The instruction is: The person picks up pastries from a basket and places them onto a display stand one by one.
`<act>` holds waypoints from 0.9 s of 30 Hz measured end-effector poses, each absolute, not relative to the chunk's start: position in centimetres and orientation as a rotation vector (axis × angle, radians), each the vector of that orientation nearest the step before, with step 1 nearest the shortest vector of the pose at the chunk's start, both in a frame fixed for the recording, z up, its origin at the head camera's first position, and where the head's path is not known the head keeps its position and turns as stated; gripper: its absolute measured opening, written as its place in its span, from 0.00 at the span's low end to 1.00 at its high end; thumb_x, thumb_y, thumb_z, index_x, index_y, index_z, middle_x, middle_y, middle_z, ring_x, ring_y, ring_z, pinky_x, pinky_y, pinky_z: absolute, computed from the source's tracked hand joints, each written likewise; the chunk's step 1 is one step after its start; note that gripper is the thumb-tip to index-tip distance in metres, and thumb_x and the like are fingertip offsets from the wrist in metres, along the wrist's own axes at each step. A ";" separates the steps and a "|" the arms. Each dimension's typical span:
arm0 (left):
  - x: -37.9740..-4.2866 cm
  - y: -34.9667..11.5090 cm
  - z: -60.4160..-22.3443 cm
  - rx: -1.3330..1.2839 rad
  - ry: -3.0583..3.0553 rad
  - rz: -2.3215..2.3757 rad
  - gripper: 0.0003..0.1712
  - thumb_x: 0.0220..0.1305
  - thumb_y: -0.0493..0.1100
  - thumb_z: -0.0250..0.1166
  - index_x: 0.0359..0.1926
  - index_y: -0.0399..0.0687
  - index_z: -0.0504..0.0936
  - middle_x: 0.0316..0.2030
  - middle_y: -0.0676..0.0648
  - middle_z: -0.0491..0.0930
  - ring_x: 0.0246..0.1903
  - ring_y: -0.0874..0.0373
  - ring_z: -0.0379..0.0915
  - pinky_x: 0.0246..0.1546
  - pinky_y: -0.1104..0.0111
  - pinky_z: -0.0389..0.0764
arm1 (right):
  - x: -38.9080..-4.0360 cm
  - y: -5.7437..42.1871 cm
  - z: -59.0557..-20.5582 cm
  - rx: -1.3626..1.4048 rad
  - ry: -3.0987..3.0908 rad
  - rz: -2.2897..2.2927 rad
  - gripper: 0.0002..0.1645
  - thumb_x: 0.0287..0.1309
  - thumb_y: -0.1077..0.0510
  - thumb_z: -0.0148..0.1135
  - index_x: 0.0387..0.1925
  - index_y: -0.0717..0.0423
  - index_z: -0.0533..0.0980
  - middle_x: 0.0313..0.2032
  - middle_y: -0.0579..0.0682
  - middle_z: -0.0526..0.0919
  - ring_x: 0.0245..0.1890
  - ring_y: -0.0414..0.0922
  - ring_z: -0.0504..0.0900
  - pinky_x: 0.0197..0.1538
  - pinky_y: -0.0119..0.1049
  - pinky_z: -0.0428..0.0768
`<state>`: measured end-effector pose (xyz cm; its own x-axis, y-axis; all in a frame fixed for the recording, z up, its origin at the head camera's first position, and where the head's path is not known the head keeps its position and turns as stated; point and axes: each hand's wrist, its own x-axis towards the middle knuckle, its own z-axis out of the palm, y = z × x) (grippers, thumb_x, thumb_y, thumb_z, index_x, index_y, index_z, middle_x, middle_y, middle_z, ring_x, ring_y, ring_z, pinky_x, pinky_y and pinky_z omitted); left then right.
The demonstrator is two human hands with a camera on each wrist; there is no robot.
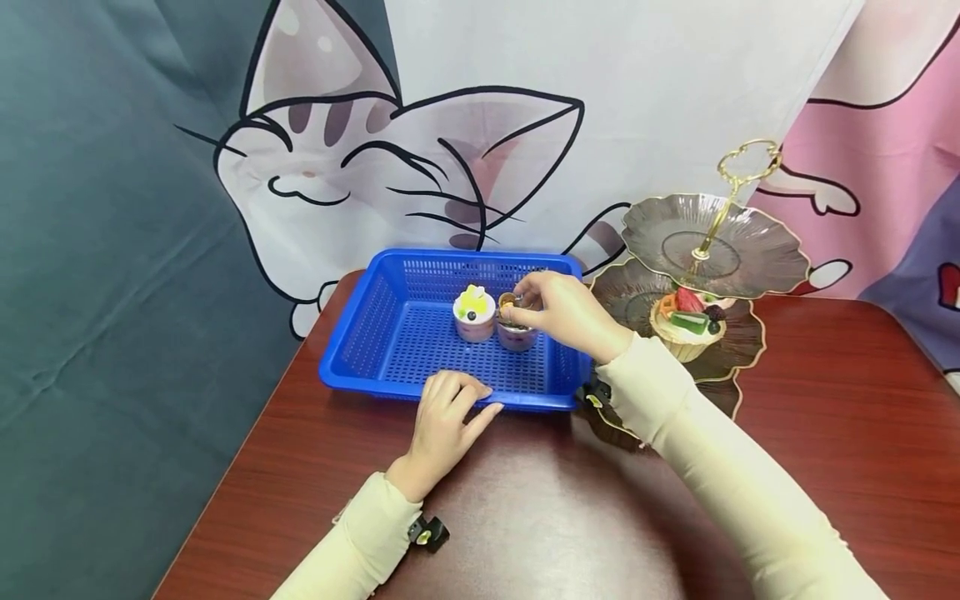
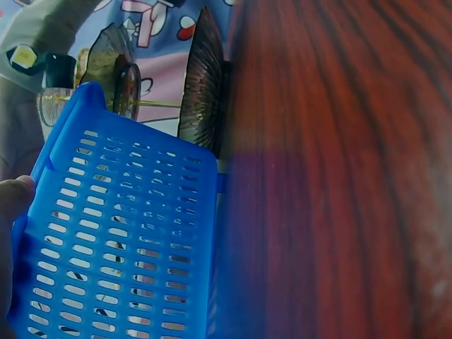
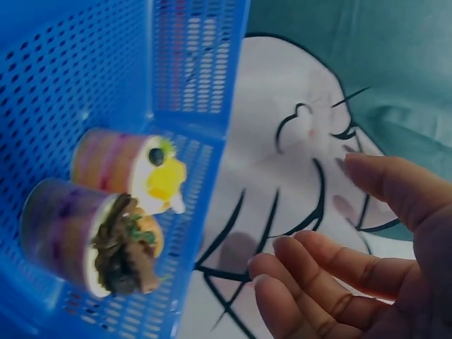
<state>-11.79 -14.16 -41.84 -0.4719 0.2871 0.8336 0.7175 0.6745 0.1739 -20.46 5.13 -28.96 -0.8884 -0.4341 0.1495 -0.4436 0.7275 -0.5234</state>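
A blue plastic basket (image 1: 420, 396) stands on the table with two clear dessert cups side by side in it. One dessert cup (image 1: 475, 327) has white cream, yellow fruit and a dark berry on top. The other dessert cup (image 1: 517, 337) carries dark brown shavings and an orange piece, clearest in the right wrist view. My right hand (image 1: 562, 308) hovers over this second cup. Its fingers are spread apart and hold nothing in the right wrist view. My left hand (image 1: 444, 421) grips the basket's near rim, fingers over it and thumb in front.
To the basket's right stands a tiered stand (image 1: 742, 250) of dark scalloped plates with a gold handle. A fruit-topped cupcake (image 1: 686, 327) sits on its middle plate. Behind the reddish-brown table (image 1: 840, 400) hangs a cartoon cat curtain (image 1: 322, 175).
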 end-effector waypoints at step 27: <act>-11.7 -14.2 -41.9 -0.769 -2.055 -0.635 0.14 0.61 0.52 0.65 0.32 0.45 0.79 0.32 0.49 0.77 0.35 0.55 0.73 0.38 0.63 0.71 | -24.9 3.8 -30.6 0.708 -2.954 0.896 0.27 0.60 0.46 0.63 0.52 0.62 0.76 0.49 0.58 0.82 0.48 0.52 0.80 0.54 0.47 0.77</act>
